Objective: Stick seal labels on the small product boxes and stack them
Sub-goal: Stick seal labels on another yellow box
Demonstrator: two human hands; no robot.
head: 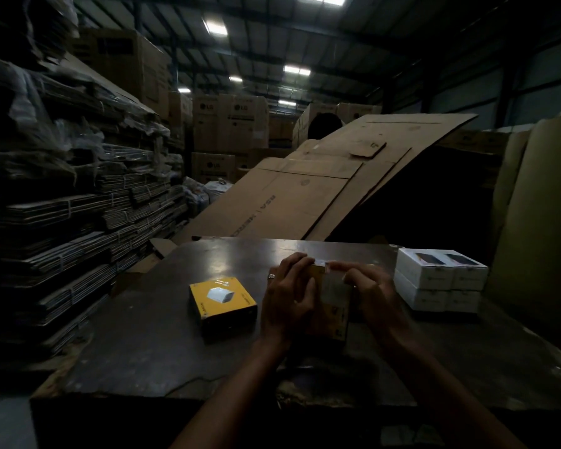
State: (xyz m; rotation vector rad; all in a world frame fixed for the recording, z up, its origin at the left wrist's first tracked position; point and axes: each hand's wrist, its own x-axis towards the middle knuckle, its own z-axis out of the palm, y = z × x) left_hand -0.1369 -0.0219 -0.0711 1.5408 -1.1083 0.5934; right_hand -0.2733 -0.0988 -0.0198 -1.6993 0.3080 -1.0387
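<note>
A small yellow product box stands on its edge on the dark table, between my two hands. My left hand, with a ring on one finger, grips the box's left side. My right hand pinches a pale seal label at the box's top edge. A second yellow box lies flat to the left, apart from my hands. Much of the held box is hidden behind my fingers.
A two-high stack of white product boxes sits at the table's right. Flattened cardboard leans behind the table. Bundled cardboard stacks rise on the left. A tall cardboard sheet stands at the far right.
</note>
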